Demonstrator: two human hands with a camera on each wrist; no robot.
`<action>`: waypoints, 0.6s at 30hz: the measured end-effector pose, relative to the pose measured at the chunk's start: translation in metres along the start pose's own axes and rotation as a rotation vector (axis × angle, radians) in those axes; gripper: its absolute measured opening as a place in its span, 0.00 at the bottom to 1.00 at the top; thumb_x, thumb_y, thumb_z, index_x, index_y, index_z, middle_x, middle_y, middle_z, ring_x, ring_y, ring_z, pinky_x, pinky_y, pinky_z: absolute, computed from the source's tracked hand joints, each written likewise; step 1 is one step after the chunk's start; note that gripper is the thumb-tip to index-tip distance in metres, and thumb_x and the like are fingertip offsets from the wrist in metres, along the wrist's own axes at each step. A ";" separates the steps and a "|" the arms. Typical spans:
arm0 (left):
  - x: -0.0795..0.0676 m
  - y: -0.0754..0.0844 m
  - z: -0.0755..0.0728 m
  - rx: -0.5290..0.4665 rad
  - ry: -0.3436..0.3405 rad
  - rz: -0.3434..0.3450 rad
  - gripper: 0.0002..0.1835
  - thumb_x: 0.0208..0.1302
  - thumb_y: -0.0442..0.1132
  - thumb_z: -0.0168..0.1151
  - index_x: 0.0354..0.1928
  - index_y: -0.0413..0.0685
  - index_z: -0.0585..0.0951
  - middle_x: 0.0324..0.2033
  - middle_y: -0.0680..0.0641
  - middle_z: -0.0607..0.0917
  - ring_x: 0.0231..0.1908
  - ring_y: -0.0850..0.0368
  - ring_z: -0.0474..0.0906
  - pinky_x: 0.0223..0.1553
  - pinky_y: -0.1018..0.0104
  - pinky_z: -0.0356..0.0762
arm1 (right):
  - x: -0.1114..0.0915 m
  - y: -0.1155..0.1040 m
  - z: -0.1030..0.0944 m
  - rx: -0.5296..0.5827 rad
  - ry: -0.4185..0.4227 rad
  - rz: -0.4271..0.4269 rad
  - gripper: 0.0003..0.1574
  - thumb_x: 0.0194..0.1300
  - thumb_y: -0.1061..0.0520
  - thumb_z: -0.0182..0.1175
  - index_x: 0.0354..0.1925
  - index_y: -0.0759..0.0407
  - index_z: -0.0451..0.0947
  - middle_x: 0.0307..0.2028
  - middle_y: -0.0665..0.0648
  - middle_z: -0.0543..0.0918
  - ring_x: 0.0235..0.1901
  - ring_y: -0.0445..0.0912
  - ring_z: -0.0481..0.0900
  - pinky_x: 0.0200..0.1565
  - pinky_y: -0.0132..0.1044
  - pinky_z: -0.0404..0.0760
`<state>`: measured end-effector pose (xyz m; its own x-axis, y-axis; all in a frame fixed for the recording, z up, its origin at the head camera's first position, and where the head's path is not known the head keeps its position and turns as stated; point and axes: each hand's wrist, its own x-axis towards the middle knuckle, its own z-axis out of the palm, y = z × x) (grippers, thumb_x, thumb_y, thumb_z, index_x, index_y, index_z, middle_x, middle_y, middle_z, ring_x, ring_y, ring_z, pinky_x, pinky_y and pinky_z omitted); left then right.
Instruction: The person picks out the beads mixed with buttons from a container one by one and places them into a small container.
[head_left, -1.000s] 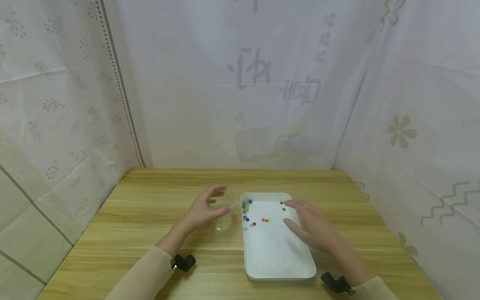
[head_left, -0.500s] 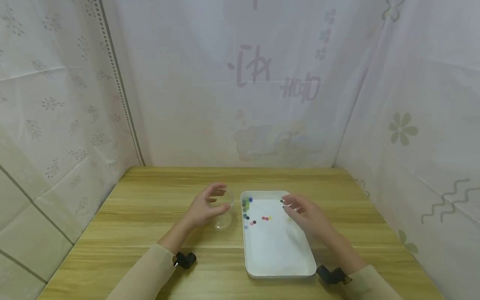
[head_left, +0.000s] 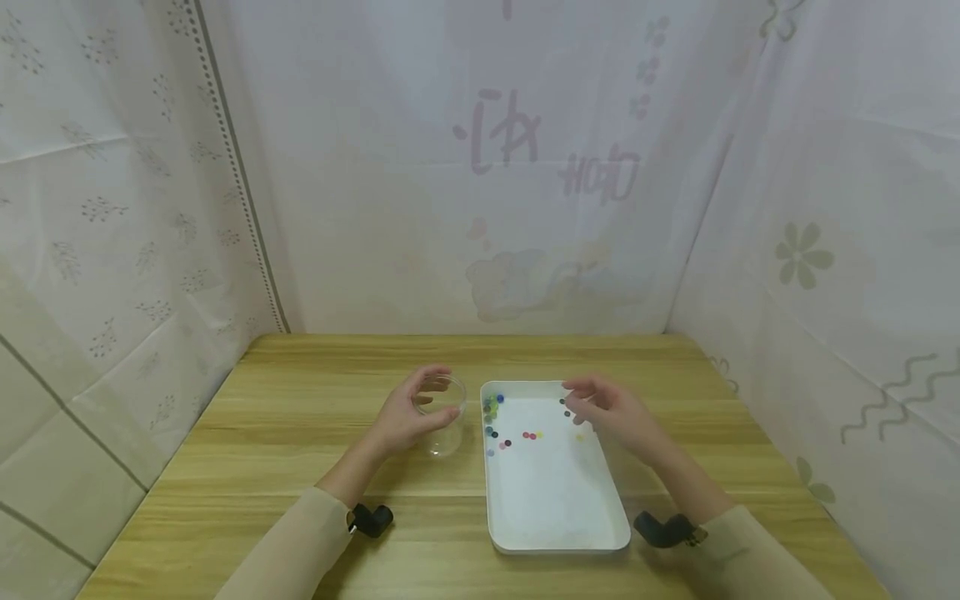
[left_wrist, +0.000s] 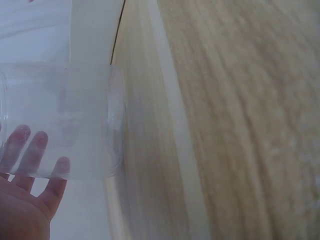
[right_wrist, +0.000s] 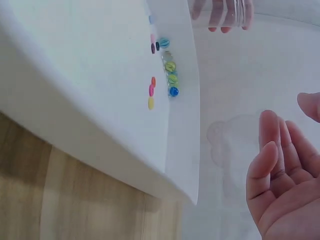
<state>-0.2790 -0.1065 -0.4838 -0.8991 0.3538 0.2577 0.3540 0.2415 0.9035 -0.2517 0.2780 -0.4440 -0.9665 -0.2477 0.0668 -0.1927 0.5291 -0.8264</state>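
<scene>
My left hand [head_left: 405, 417] grips a clear plastic jar [head_left: 441, 437] standing upright on the table. In the left wrist view several fingertips show through the wall of the jar [left_wrist: 75, 120]. My right hand [head_left: 615, 417] hovers over the far right part of a white tray [head_left: 555, 508]. Its fingers are loosely bent, with the thumb apart, and nothing shows between them in the right wrist view. Swirled glass marbles [right_wrist: 170, 66] line the tray's left wall. Small flat discs, red [head_left: 532, 436], yellow [head_left: 580, 437] and dark [head_left: 567, 413], lie on the tray floor.
The wooden table [head_left: 337, 375] is bounded by patterned cloth curtains [head_left: 375, 208] at the back and both sides. Black wrist-worn devices [head_left: 371, 521] sit at both cuffs. The tray's raised rim stands between the jar and my right hand.
My right hand has lifted and moved toward the tray's far edge, its fingertips drawing closer together. A yellow disc shows below it now. My left hand and the jar stay put.
</scene>
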 end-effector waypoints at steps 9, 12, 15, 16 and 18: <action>0.001 -0.001 0.001 0.017 0.005 -0.003 0.36 0.67 0.45 0.77 0.75 0.55 0.75 0.69 0.42 0.83 0.71 0.38 0.78 0.71 0.33 0.75 | 0.016 -0.008 0.007 0.067 -0.020 0.064 0.30 0.76 0.42 0.70 0.68 0.52 0.81 0.54 0.67 0.86 0.46 0.62 0.88 0.45 0.46 0.90; 0.001 -0.002 0.001 0.004 0.005 -0.009 0.36 0.66 0.44 0.77 0.74 0.55 0.75 0.70 0.42 0.83 0.72 0.34 0.76 0.72 0.32 0.74 | 0.022 -0.008 0.013 0.086 -0.024 0.081 0.30 0.76 0.42 0.70 0.69 0.51 0.81 0.54 0.70 0.86 0.46 0.65 0.87 0.45 0.47 0.90; 0.001 -0.002 0.001 0.001 0.006 -0.005 0.36 0.66 0.45 0.77 0.74 0.55 0.75 0.70 0.40 0.82 0.72 0.33 0.76 0.72 0.30 0.73 | 0.028 -0.007 0.018 0.111 -0.032 0.092 0.29 0.75 0.44 0.71 0.68 0.51 0.81 0.49 0.68 0.85 0.46 0.70 0.84 0.45 0.47 0.90; 0.001 -0.003 0.001 -0.001 0.006 -0.003 0.36 0.66 0.45 0.77 0.74 0.55 0.75 0.70 0.40 0.82 0.72 0.33 0.76 0.72 0.30 0.73 | 0.029 -0.008 0.021 0.119 -0.035 0.095 0.28 0.76 0.45 0.71 0.68 0.51 0.81 0.48 0.68 0.85 0.46 0.70 0.84 0.46 0.49 0.91; 0.001 -0.002 0.001 0.002 0.008 -0.003 0.36 0.66 0.45 0.77 0.74 0.55 0.75 0.70 0.39 0.82 0.72 0.33 0.76 0.72 0.29 0.73 | 0.033 -0.010 0.025 0.123 -0.041 0.105 0.28 0.76 0.46 0.71 0.68 0.51 0.81 0.47 0.68 0.84 0.45 0.70 0.84 0.47 0.51 0.91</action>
<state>-0.2807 -0.1054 -0.4861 -0.9021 0.3459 0.2580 0.3522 0.2446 0.9034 -0.2773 0.2443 -0.4480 -0.9720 -0.2307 -0.0442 -0.0666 0.4513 -0.8899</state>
